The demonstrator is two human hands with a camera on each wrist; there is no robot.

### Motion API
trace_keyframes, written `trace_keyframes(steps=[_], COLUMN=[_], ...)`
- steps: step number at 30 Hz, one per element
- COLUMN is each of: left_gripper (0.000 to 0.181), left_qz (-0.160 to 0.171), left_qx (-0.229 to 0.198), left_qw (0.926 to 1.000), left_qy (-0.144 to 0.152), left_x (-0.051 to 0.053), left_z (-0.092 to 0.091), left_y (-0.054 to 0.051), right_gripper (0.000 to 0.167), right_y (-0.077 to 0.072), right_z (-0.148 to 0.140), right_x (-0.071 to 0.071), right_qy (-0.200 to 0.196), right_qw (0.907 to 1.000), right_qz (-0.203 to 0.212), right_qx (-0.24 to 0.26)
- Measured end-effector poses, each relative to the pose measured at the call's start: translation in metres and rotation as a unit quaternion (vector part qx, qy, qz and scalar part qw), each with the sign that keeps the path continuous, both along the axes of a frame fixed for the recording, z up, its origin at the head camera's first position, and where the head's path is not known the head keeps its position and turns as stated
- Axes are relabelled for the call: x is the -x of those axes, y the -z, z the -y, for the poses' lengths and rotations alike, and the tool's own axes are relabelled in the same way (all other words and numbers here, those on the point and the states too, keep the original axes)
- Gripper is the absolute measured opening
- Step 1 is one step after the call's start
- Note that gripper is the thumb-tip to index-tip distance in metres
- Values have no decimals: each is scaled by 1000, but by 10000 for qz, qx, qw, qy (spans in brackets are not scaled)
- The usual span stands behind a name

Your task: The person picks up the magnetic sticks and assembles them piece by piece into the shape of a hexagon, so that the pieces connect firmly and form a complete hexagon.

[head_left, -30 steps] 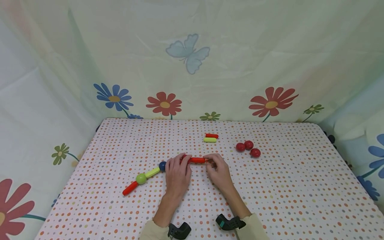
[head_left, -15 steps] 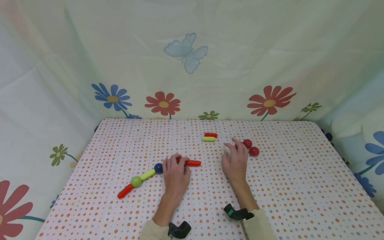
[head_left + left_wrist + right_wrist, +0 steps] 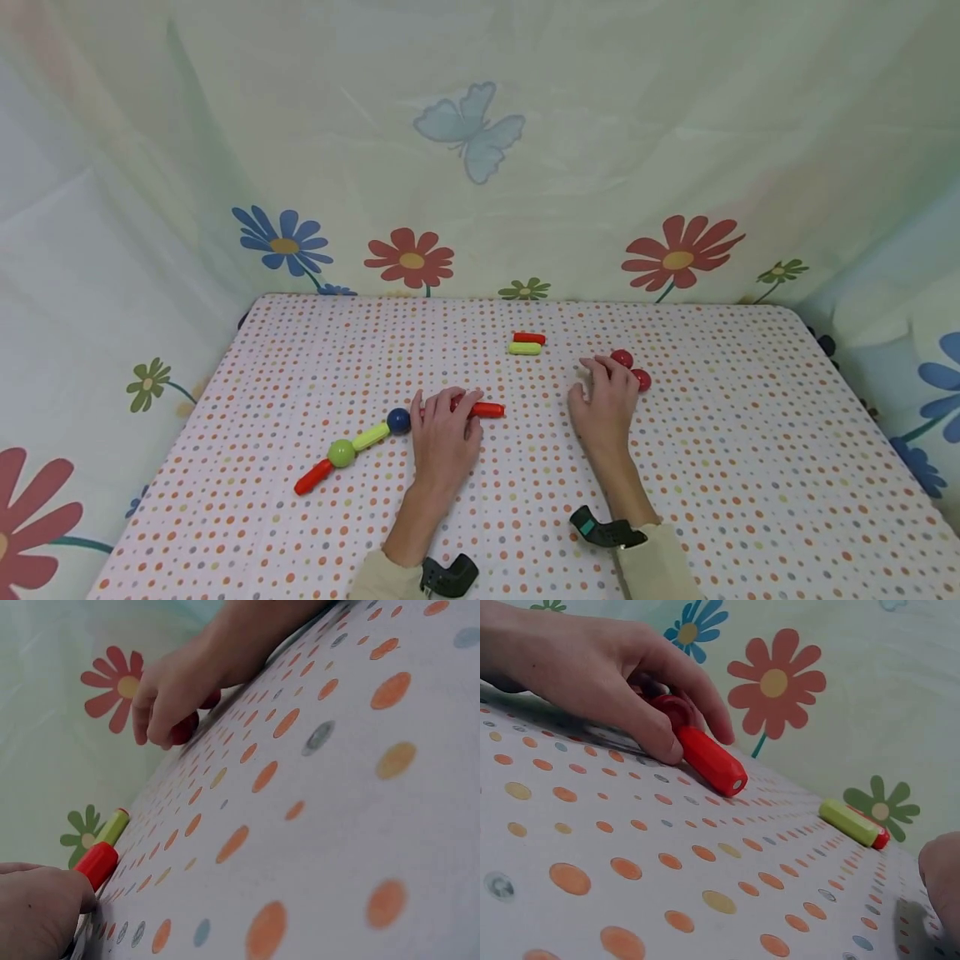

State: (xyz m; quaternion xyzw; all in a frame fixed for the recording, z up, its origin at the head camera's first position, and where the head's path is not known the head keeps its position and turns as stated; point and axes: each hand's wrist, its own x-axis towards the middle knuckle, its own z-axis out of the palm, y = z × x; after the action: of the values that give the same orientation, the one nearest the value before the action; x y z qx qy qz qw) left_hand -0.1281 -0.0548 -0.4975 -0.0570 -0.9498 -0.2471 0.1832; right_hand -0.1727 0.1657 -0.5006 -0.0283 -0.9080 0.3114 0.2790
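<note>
right grip (image 3: 606,406) away from the red stick (image 3: 490,410), now at the red balls (image 3: 622,358)

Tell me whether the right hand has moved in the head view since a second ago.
Yes: the right hand has shifted rightward, closer to the printed red flower farther right.

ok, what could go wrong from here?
1. The right hand is right at the loose red balls; a nudge could send one rolling over the table.
2. The left hand hides the stretch next to the blue ball, so a loose joint there might go unnoticed.
3. The red rod juts out past the left hand's fingers; a sideways knock could shift it.
</note>
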Motion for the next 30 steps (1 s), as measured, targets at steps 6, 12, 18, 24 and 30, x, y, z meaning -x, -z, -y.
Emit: trace_keyframes(steps=[6,12,18,24,30], left_gripper=[30,28,29,26,25], left_qz=[165,305,348,201,189], left_qx=[144,3,-24,149,113], left_qw=[9997,9995,9993,9997,9998], left_qy=[79,125,101,-2,25], left_x=[1,1,1,1,1], left_z=[0,1,1,0,0], left_y=[1,2,3,3,3], right_gripper=[36,41,44,36,37], right_y=[0,-3,-3,-4,-4], right_z=[0,0,0,2,5], right_x=[0,-1,-3,-3,-3], right_qy=[600,896,1023,1195,917], right_qw=[9982,9947,9892,9855,9879], right_qz=[55,256,368,634,839], right_qx=[-48,432,979,1021,924])
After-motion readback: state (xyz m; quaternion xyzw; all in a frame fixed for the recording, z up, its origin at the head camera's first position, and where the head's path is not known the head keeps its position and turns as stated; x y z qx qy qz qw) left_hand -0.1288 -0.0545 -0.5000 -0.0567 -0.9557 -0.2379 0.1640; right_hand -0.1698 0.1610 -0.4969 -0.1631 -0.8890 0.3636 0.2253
